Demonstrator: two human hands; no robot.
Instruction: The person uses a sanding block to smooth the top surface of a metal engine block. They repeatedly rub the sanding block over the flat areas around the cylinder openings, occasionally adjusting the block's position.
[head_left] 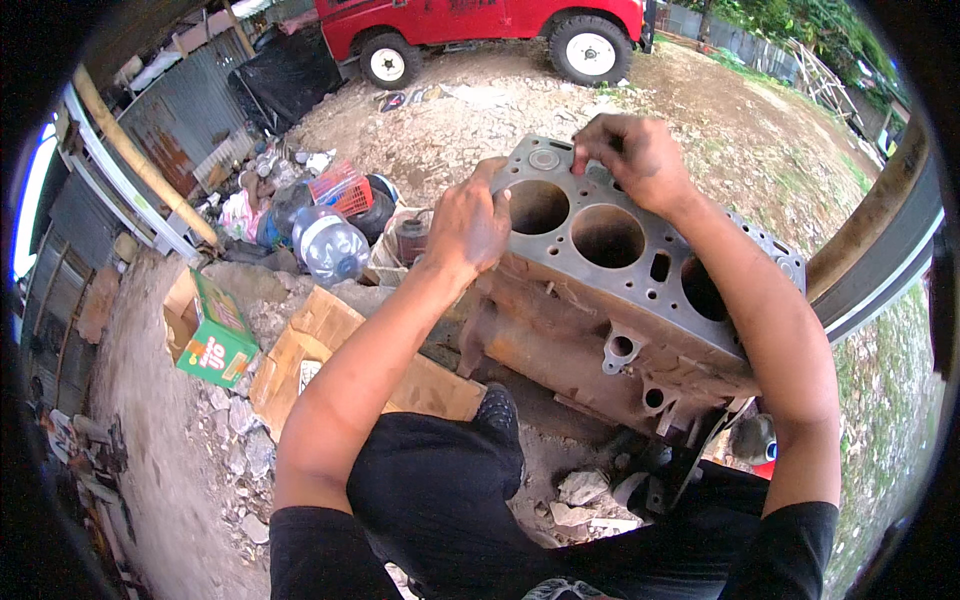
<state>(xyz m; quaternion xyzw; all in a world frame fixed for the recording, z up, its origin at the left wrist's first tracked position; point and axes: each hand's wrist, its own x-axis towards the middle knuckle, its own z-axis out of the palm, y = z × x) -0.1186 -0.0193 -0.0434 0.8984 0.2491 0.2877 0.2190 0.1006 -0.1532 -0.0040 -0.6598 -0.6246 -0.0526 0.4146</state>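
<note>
In front of me stands a rusty engine block [545, 325] with a smooth grey top face. Round cylinder bores [608, 237] open along this face, with small bolt holes and slots between them. My left hand [470, 222] grips the block's left end, thumb at the top edge beside the first bore; its fingertips are partly hidden. Over the far edge of the top face, my right hand [640, 165] is closed with fingers curled and pinched together. Whatever it may hold is too small or hidden to make out. My right forearm passes over the block's right part.
Flattened cardboard [440, 385] lies left of the block, beside a green box [215, 335]. Farther back are a large clear plastic bottle [332, 245], a red crate [341, 188] and piled rubbish. A red vehicle [480, 20] stands beyond. Broken stones [583, 488] lie below the block.
</note>
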